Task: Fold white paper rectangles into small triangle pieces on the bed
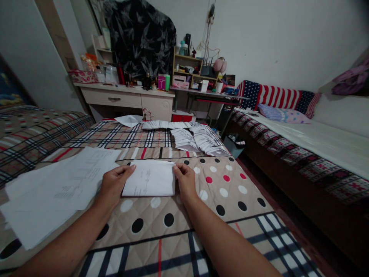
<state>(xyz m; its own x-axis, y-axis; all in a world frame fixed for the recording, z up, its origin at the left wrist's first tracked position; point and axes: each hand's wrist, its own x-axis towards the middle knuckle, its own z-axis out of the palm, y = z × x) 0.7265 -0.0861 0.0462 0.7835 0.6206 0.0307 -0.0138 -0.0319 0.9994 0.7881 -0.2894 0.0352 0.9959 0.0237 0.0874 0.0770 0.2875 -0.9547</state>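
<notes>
A folded sheet of printed paper lies on the patterned bedspread, its text running sideways. My left hand pinches its left edge near the far corner. On the opposite side, my right hand grips the right edge between thumb and fingers. To the left are loose printed sheets, spread in an overlapping pile. Beyond my hands stand rows of folded papers, packed tightly on edge. Another row of folded papers runs along the far part of the bed, beside a single white sheet.
A cream dresser and a desk with small shelves line the wall, crowded with bottles and boxes. A grey bin stands between this bed and a second bed on the right. The bedspread covers the bed under my arms.
</notes>
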